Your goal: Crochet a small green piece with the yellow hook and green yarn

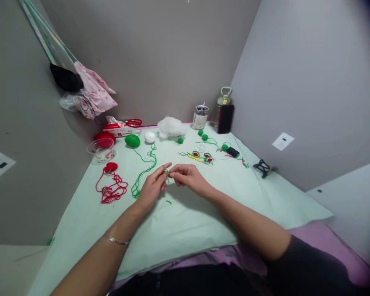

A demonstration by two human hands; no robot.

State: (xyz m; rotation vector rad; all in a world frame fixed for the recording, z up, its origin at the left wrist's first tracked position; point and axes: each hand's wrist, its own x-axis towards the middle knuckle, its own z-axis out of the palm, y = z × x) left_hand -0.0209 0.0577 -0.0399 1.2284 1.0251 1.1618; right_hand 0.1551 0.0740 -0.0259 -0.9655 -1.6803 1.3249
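Above the middle of the pale green cloth [203, 222], my left hand [152, 185] is closed on green yarn [167, 174], which passes over its raised index finger. My right hand [188, 176] meets it from the right, thumb and fingers pinched on the same yarn; whether a hook is in that pinch is too small to tell. Loose green strands [138, 183] run from the left hand's side back toward a green yarn ball [132, 140]. A short green yarn scrap [169, 202] lies just below the hands.
Tangled red yarn [114, 191] and a clear plastic tub [101, 150] are at left. Behind stand a tissue box [119, 128], red scissors [133, 123], white stuffing [172, 127] and a pen cup [200, 117]. Rightward lie a yellow-handled tool [195, 157], small crocheted pieces [208, 158] and a phone [225, 119].
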